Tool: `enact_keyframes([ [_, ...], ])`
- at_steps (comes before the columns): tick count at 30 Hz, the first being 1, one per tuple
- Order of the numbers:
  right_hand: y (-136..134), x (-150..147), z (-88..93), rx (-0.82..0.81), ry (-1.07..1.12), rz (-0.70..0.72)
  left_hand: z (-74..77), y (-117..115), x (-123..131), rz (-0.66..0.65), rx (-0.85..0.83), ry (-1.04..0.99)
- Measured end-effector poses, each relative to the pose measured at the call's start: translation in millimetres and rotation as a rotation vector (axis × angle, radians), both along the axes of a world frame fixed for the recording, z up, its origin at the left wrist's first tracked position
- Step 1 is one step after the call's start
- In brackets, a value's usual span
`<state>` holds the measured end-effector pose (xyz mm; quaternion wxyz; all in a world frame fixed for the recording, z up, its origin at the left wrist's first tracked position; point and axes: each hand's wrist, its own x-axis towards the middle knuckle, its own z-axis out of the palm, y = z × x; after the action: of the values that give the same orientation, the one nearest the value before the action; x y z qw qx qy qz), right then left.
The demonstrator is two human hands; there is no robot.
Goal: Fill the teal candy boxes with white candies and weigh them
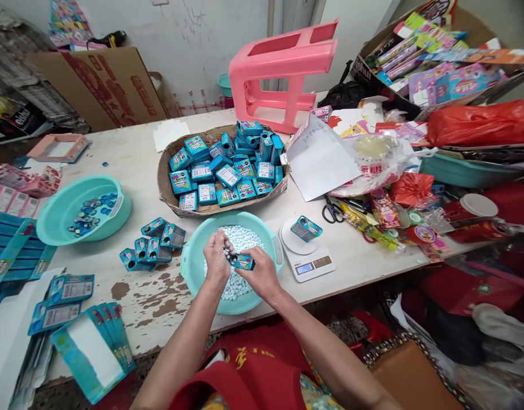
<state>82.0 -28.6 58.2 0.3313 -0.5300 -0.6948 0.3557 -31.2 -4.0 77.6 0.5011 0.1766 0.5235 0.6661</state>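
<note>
Both hands are over a turquoise basin (188, 266) holding many small pale blue candies (236, 286). My left hand (217, 256) is cupped and closed around some of the candies, beside the open end of a small blue box (244, 262). My right hand (259, 270) grips that box, which lies on its side with its dark opening towards my left hand. To the right, another blue box (306, 228) rests on a white digital scale (310, 265). Several blue boxes with round holes (153, 249) stand left of the basin.
Behind the basin, a cardboard tray (170, 200) is heaped with blue boxes. A second turquoise basin (52, 219) with round lids stands at the left, near flat blue cartons (89, 347). Scissors (332, 210), packets and a pink stool (283, 57) are also on the table.
</note>
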Motion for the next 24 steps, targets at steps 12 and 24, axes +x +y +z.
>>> enact_keyframes([
  [12,1.5,0.9,-10.4,-0.062,0.143,-0.065,-6.0,5.8,-2.8,0.035,-0.007,-0.019],
  [24,-31.2,58.3,19.7,-0.137,0.356,-0.152,-54.7,21.3,-30.3,-0.137,-0.416,-0.418],
])
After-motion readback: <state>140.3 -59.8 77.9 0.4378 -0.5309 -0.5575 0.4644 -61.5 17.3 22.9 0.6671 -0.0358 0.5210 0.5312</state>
